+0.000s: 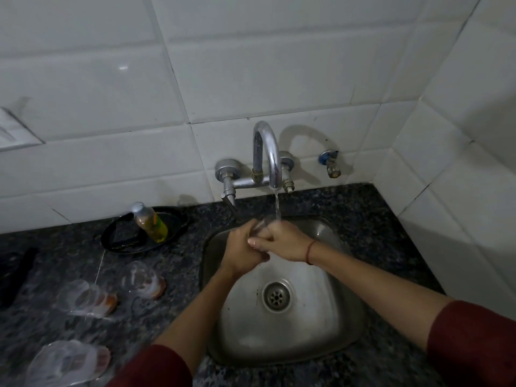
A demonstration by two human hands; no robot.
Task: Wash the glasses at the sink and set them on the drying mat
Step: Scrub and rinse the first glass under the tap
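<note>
Over the steel sink (346, 325), my left hand (241, 251) and my right hand (284, 241) are clasped together around a clear glass (259, 227). Only the glass's rim shows between my fingers, right under the water running from the tap (269, 155). My left hand grips the glass from the left; my right hand's fingers curl over it and over my left fingers. Three more clear glasses lie on the dark counter to the left: one (142, 279) nearest the sink, one (89, 300) further left, one (69, 361) at the front.
A soap bottle (150, 223) with yellow liquid lies on a black dish (117, 241) behind the glasses. The drain (276, 296) sits mid-basin. White tiled walls close in at the back and right. A small valve (331, 163) sticks out right of the tap.
</note>
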